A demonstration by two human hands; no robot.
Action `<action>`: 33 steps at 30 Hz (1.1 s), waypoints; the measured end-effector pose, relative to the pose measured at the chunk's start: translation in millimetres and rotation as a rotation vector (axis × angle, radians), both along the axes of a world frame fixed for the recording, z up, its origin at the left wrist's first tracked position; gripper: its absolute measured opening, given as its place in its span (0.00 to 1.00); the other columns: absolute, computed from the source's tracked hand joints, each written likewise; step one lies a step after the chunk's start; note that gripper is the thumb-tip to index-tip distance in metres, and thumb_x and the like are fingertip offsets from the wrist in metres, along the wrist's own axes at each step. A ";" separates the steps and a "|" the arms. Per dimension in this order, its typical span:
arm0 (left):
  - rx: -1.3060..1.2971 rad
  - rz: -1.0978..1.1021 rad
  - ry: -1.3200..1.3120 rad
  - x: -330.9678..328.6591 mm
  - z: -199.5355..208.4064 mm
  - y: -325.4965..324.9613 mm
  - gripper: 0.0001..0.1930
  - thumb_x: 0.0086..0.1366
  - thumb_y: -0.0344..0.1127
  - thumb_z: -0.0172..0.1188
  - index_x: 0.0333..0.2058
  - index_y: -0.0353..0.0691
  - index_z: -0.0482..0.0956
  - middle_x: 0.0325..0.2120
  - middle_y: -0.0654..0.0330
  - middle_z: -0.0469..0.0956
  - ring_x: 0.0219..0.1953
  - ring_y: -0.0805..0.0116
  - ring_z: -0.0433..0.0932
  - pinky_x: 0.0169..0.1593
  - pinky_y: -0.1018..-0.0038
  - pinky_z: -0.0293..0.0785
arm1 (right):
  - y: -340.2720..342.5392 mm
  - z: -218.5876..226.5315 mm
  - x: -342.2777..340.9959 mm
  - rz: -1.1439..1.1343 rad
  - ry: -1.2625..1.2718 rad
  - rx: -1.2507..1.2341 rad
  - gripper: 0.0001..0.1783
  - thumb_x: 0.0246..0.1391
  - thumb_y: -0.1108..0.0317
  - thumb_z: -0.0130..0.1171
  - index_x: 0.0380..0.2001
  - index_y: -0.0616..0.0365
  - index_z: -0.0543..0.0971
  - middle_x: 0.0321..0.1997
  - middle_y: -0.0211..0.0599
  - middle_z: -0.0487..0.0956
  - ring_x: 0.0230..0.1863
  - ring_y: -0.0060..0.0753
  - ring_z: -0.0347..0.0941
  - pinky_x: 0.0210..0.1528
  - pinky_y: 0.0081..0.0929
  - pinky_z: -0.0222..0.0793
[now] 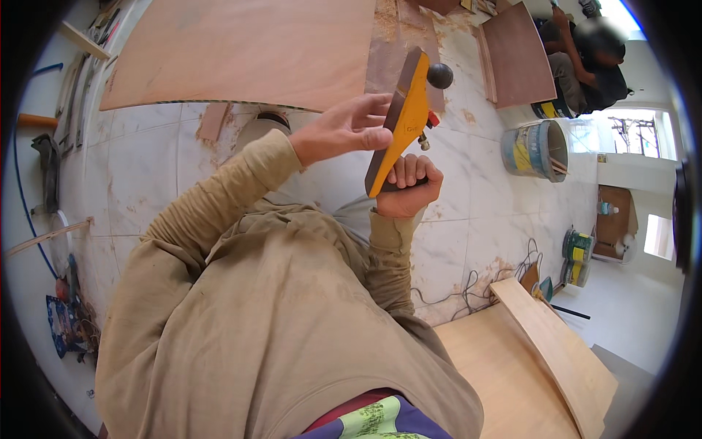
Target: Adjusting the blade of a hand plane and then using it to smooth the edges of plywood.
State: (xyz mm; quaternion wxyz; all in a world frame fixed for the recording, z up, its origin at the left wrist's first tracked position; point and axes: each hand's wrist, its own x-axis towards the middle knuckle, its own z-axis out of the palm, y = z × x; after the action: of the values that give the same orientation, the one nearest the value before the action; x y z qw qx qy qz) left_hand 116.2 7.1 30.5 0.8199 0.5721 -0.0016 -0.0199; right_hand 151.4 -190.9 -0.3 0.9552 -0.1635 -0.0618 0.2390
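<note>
My right hand (411, 188) is closed round the dark rear handle of a yellow hand plane (406, 124). The plane is tipped on its side in front of me, its dark sole turned to the left and its round black knob pointing to the upper right. A small red part and a brass-coloured screw show on its right side. My left hand (341, 128) is at the sole, thumb and stretched fingers touching or nearly touching it. Some left fingertips are hidden behind the plane.
A large brown board (248, 51) lies ahead, with wood shavings beside it. A bucket (534, 150) stands to the right, near a seated person (585, 66). Pale boards (541, 344) and a dark cable (475, 289) lie at lower right. Tools line the left wall.
</note>
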 end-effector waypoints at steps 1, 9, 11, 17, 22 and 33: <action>-0.053 0.008 -0.030 -0.3 6.6 -18.0 0.32 0.65 0.39 0.69 0.64 0.41 0.67 0.62 0.56 0.73 0.64 0.59 0.71 0.70 0.61 0.65 | 0.1 -8.5 -0.7 0.003 0.004 -0.004 0.15 0.61 0.61 0.51 0.20 0.48 0.68 0.16 0.24 0.66 0.20 0.23 0.64 0.29 0.27 0.68; 0.373 0.009 -0.384 -10.6 20.4 -25.3 0.39 0.51 0.27 0.77 0.62 0.36 0.71 0.57 0.56 0.77 0.61 0.65 0.74 0.70 0.64 0.65 | -1.2 -39.2 -0.7 -0.090 -0.079 -0.252 0.37 0.57 0.46 0.66 0.65 0.53 0.71 0.67 0.34 0.73 0.68 0.39 0.66 0.73 0.41 0.60; 0.331 0.058 -0.414 -10.7 15.2 -27.6 0.37 0.49 0.27 0.77 0.60 0.39 0.74 0.53 0.55 0.79 0.57 0.62 0.77 0.65 0.66 0.69 | 0.2 -39.1 -2.5 -0.089 -0.095 -0.276 0.38 0.57 0.45 0.65 0.65 0.51 0.69 0.67 0.33 0.71 0.69 0.38 0.65 0.75 0.42 0.58; 0.445 0.120 -0.507 -17.6 22.6 -30.0 0.33 0.47 0.27 0.76 0.55 0.42 0.78 0.49 0.55 0.82 0.52 0.57 0.80 0.58 0.66 0.74 | 3.3 -30.4 -6.9 -0.049 -0.208 -0.171 0.35 0.61 0.45 0.61 0.65 0.50 0.69 0.66 0.32 0.72 0.69 0.37 0.65 0.74 0.42 0.58; 0.429 0.081 -0.465 -17.9 25.5 -32.2 0.33 0.46 0.27 0.76 0.55 0.42 0.78 0.48 0.55 0.83 0.51 0.56 0.80 0.58 0.65 0.74 | -2.2 -33.4 -11.7 -0.061 -0.119 -0.213 0.33 0.62 0.47 0.60 0.64 0.51 0.70 0.66 0.33 0.72 0.69 0.37 0.65 0.75 0.41 0.58; 0.382 0.071 -0.435 -19.1 17.5 -31.4 0.33 0.47 0.26 0.75 0.56 0.41 0.78 0.48 0.56 0.83 0.52 0.59 0.80 0.59 0.66 0.74 | 0.4 -35.7 -18.9 -0.080 -0.062 -0.207 0.35 0.57 0.50 0.64 0.65 0.51 0.70 0.67 0.32 0.72 0.70 0.36 0.63 0.76 0.39 0.55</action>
State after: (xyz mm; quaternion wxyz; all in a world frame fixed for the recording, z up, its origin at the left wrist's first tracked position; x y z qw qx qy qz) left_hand 97.2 -24.3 47.9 0.6780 0.7065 -0.1537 0.1323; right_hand 132.5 -190.4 -35.9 0.9396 -0.2711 -0.0597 0.2005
